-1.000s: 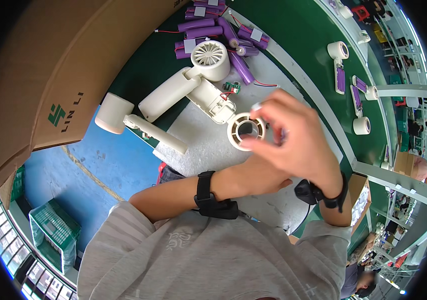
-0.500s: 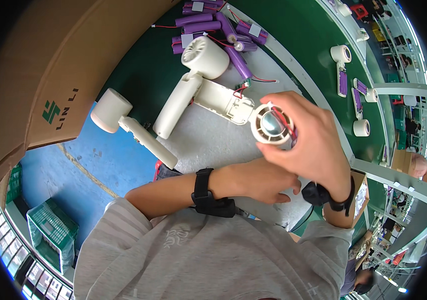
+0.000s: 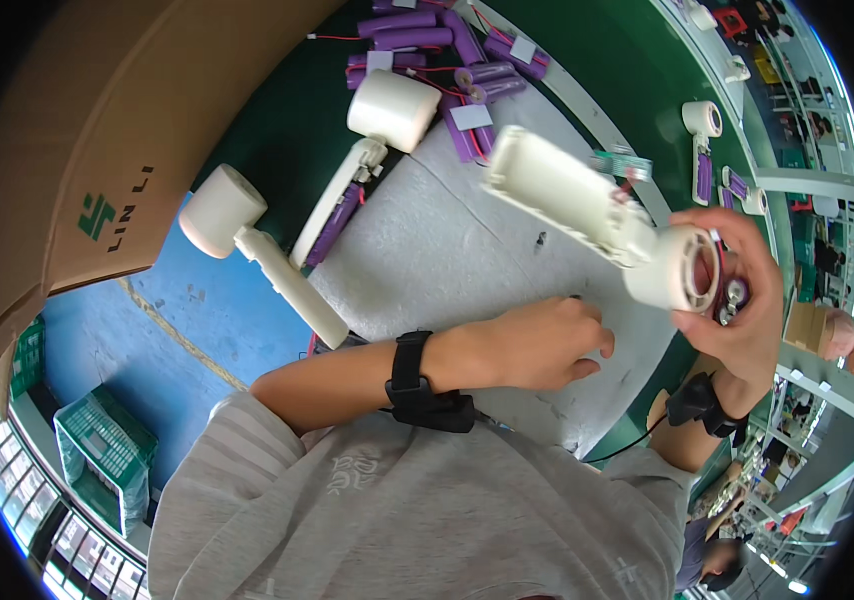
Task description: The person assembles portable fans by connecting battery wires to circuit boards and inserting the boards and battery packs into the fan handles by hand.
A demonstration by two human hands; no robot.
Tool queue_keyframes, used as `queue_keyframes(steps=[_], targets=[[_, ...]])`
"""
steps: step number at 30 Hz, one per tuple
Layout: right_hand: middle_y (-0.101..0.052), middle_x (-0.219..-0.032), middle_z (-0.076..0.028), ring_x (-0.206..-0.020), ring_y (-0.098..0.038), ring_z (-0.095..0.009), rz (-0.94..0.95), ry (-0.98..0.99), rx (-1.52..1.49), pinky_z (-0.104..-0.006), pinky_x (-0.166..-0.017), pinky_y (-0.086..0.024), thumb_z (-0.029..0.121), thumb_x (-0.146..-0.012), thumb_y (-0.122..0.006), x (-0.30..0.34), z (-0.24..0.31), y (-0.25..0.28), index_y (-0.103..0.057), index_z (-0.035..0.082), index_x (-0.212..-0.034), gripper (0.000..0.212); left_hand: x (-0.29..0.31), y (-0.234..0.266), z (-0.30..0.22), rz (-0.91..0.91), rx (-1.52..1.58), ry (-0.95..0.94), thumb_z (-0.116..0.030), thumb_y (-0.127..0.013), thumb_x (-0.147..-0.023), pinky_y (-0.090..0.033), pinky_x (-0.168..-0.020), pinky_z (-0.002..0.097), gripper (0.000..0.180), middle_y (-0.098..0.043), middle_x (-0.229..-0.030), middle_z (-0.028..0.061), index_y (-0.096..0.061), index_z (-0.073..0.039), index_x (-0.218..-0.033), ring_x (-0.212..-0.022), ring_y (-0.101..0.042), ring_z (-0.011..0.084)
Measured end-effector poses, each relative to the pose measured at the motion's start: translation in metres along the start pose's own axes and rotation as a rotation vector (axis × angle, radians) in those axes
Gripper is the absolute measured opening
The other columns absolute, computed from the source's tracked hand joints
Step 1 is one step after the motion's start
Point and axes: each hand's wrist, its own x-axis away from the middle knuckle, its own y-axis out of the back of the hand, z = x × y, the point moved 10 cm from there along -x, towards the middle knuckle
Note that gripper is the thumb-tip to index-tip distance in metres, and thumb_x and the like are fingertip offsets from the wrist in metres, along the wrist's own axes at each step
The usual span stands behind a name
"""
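Observation:
My right hand (image 3: 747,290) grips a white handheld fan (image 3: 662,275) by its round head, its fingers wrapped round the rim. The hollow handle shell (image 3: 562,190) points up and left, open side showing. Beside my fingers sits a shiny silver round part (image 3: 735,295) with red wire. A small circuit board (image 3: 625,163) on wires shows beyond the handle, slightly blurred. My left hand (image 3: 547,345) hovers over or rests on the grey mat (image 3: 427,270), fingers loosely bent, thumb apart, nothing visible in them. Left of the mat's middle lies another white fan (image 3: 392,110) with a purple battery (image 3: 335,230) along its handle.
Purple battery packs (image 3: 417,40) with red wires are heaped at the far edge. A third white fan (image 3: 222,210) lies at left, by a large cardboard box (image 3: 97,150). More fan parts (image 3: 702,150) lie on the green surface at right. A green crate (image 3: 107,440) stands lower left.
My right hand has moved right with the fan, turning its head rightward and swinging the handle shell clear of the middle fan. The left hand has barely shifted.

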Motion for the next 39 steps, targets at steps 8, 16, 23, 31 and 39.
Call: queue_keyframes(steps=[8,16,23,31,39], targets=[[-0.062,-0.122,-0.008,-0.093,-0.062,-0.011,0.014,-0.354,0.271,-0.021,-0.073,-0.049,-0.003,-0.061,-0.069,0.063,-0.089,0.015,-0.058,0.006,-0.119,0.06,0.003,0.008,-0.037,0.289,0.348,-0.101,-0.007,-0.071,-0.08,-0.051,-0.078,0.0388,0.017,-0.066,-0.094,0.0125,-0.066,-0.002,-0.096,-0.085,-0.063,0.0323],[-0.065,-0.114,-0.01,-0.078,-0.059,-0.011,-0.027,0.003,0.551,-0.0205,-0.058,-0.043,-0.01,-0.072,-0.065,0.063,-0.063,-0.004,-0.061,0.002,-0.115,0.046,-0.002,0.067,-0.005,-0.603,-0.291,-0.001,-0.002,-0.071,-0.08,-0.053,-0.067,0.0326,0.022,-0.068,-0.089,0.0099,-0.067,-0.003,-0.101,-0.072,-0.065,0.0272],[-0.067,-0.09,-0.005,-0.066,-0.051,-0.005,-0.536,-0.504,0.353,-0.0208,-0.055,-0.04,0.0,-0.082,-0.071,0.126,-0.095,0.024,-0.061,0.001,-0.111,0.031,-0.005,0.035,0.02,-0.138,-0.036,0.273,0.001,-0.074,-0.076,-0.054,-0.071,0.0313,0.031,-0.068,-0.094,0.0103,-0.065,-0.004,-0.105,-0.081,-0.067,0.0233],[-0.058,-0.075,0.0,-0.06,-0.046,-0.003,-0.425,-0.477,0.135,-0.0192,-0.052,-0.036,0.002,-0.077,-0.077,0.131,-0.122,-0.026,-0.058,0.001,-0.095,0.026,-0.012,0.019,0.015,-0.002,-0.015,0.263,0.004,-0.078,-0.072,-0.053,-0.074,0.0264,0.037,-0.067,-0.095,0.0073,-0.064,-0.005,-0.105,-0.084,-0.065,0.0154],[-0.058,-0.073,-0.002,-0.058,-0.049,-0.006,-0.536,-0.172,0.318,-0.0215,-0.049,-0.037,0.002,-0.075,-0.079,0.127,-0.087,-0.017,-0.063,0.002,-0.088,0.02,-0.003,0.027,0.031,-0.157,0.273,0.424,0.008,-0.075,-0.074,-0.052,-0.085,0.0264,0.036,-0.066,-0.102,0.0039,-0.063,-0.002,-0.107,-0.094,-0.062,0.0107]])
